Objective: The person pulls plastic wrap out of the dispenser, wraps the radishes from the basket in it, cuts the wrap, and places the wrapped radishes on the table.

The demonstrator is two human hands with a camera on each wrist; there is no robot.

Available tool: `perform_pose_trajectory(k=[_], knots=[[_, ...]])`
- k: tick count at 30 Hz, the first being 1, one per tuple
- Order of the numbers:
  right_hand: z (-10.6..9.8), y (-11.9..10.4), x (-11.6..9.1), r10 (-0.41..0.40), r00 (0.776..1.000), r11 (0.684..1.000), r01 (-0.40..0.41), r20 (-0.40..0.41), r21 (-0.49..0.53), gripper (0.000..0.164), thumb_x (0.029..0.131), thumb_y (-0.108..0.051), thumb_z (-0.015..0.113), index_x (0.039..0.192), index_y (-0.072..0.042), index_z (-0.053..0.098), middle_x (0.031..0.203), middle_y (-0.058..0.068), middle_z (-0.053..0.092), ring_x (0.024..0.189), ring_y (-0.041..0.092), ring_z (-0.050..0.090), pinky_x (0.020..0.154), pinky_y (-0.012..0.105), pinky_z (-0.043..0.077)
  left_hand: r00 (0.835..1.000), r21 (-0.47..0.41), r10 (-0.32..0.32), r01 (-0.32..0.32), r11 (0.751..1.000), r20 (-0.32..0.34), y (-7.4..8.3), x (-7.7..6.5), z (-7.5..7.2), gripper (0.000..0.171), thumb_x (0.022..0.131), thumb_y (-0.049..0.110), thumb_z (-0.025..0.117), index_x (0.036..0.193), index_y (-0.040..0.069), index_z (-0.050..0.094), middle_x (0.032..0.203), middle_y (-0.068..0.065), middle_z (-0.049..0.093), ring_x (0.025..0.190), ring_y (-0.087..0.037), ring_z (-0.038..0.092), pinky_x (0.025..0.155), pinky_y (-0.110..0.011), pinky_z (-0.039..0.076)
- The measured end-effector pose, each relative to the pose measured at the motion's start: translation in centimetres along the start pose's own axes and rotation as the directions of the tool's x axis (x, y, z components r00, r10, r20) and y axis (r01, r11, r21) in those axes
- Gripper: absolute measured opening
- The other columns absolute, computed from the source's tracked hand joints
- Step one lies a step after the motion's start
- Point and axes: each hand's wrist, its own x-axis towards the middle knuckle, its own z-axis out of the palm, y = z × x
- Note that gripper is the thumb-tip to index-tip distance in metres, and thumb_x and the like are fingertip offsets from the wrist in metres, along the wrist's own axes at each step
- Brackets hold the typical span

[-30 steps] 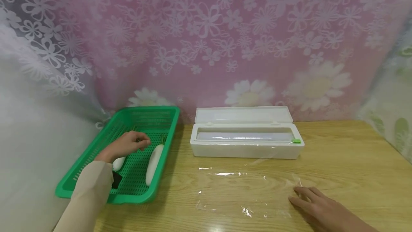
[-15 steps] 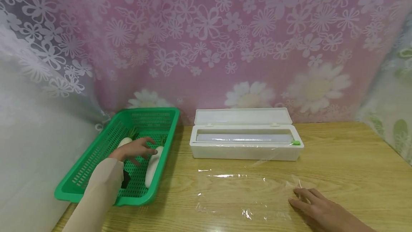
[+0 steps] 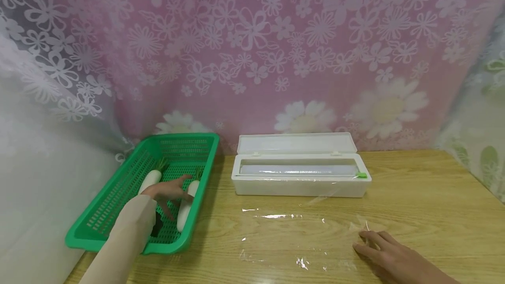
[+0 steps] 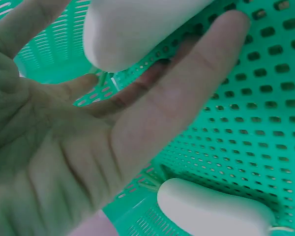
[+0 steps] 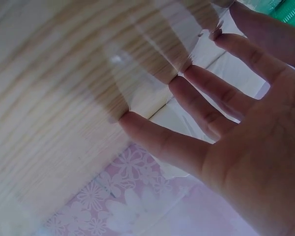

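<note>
Inside the green plastic basket (image 3: 76,243), my left hand (image 3: 169,192) reaches over the right-hand white radish (image 3: 183,214), fingers spread. In the left wrist view that radish (image 4: 132,29) lies close to the fingers, which are not closed round it; whether they touch it I cannot tell. A second white radish (image 3: 150,181) with green stalks rests at the basket's left, partly behind the wrist. On the table, my right hand (image 3: 388,251) rests its fingertips on the right edge of a sheet of clear cling film (image 3: 284,236). The right wrist view shows these fingers (image 5: 162,142) extended.
Behind the film stands a white cling film box (image 3: 301,187), its lid (image 3: 297,143) raised and a roll (image 3: 297,169) inside. A green slider (image 3: 361,175) sits at its right end. The film runs forward from the box over the wooden table (image 3: 414,196). A flowered curtain hangs behind.
My left hand has moved right and down within the basket, from above its middle to the right-hand radish, its fingers spreading. The left radish shows more now. My right hand has stayed put.
</note>
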Motion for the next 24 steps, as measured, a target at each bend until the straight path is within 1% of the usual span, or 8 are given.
perform_pose_trajectory(k=[3,6,11,15,18,21,24], knots=[[0.0,0.0,0.1,-0.012,1.0,1.0,0.011,-0.023,-0.006,0.057,0.105,-0.047,0.029,0.113,-0.009,0.071,0.111,0.015,0.058,0.087,0.018,0.053,0.053,0.021,0.045,1.0,0.01,0.003,-0.003,1.0,0.003,-0.1,0.3,0.2,0.094,0.097,0.007,0.064,0.162,0.009,-0.004,0.146,-0.045,0.027,0.126,-0.058,0.046,0.071,-0.056,0.058],[0.0,0.1,0.1,-0.019,0.999,1.0,0.019,-0.03,-0.001,0.056,0.105,-0.046,0.028,0.112,-0.009,0.07,0.111,0.014,0.058,0.086,0.017,0.052,0.052,0.02,0.044,1.0,0.018,0.001,-0.001,1.0,0.005,-0.1,0.5,0.3,0.094,0.098,0.004,0.064,0.162,0.009,-0.005,0.143,-0.044,0.032,0.123,-0.056,0.049,0.07,-0.056,0.059],[-0.1,0.1,0.2,-0.011,1.0,1.0,0.011,-0.025,0.011,0.055,0.106,-0.046,0.029,0.113,-0.01,0.07,0.111,0.013,0.057,0.086,0.017,0.052,0.052,0.021,0.043,1.0,0.065,-0.001,0.001,0.998,0.005,0.3,0.8,0.5,0.092,0.098,-0.001,0.062,0.161,0.006,-0.004,0.141,-0.043,0.033,0.122,-0.057,0.05,0.069,-0.055,0.059],[-0.1,0.0,0.1,0.005,1.0,1.0,-0.005,-0.018,0.021,0.054,0.105,-0.046,0.03,0.114,-0.01,0.069,0.112,0.013,0.057,0.087,0.017,0.051,0.051,0.02,0.042,1.0,0.109,0.008,-0.007,0.994,-0.001,0.6,0.9,0.5,0.09,0.095,-0.005,0.063,0.16,0.005,0.001,0.144,-0.043,0.028,0.124,-0.06,0.046,0.068,-0.054,0.059],[-0.1,-0.1,0.1,0.008,1.0,1.0,-0.008,-0.014,0.021,0.054,0.105,-0.046,0.03,0.114,-0.01,0.069,0.112,0.012,0.057,0.087,0.017,0.051,0.052,0.02,0.042,1.0,0.145,0.027,-0.026,0.989,-0.004,0.6,0.8,0.3,0.088,0.094,-0.004,0.065,0.16,0.006,0.007,0.143,-0.042,0.027,0.121,-0.057,0.049,0.068,-0.053,0.059],[-0.2,-0.1,0.2,0.01,1.0,1.0,-0.01,-0.001,0.022,0.052,0.105,-0.046,0.033,0.114,-0.01,0.069,0.112,0.013,0.057,0.087,0.017,0.051,0.052,0.021,0.043,0.998,0.185,0.058,-0.055,0.981,-0.011,0.6,0.3,-0.1,0.086,0.092,0.0,0.068,0.158,0.005,0.013,0.137,-0.039,0.034,0.111,-0.05,0.057,0.066,-0.051,0.06],[-0.3,-0.2,0.3,0.014,1.0,1.0,-0.014,0.004,0.022,0.051,0.106,-0.046,0.034,0.115,-0.01,0.07,0.112,0.012,0.057,0.087,0.017,0.051,0.052,0.02,0.043,0.995,0.184,0.098,-0.094,0.978,-0.016,0.6,-0.3,-0.7,0.084,0.091,0.003,0.07,0.155,0.003,0.016,0.136,-0.038,0.037,0.106,-0.044,0.06,0.066,-0.052,0.059]])
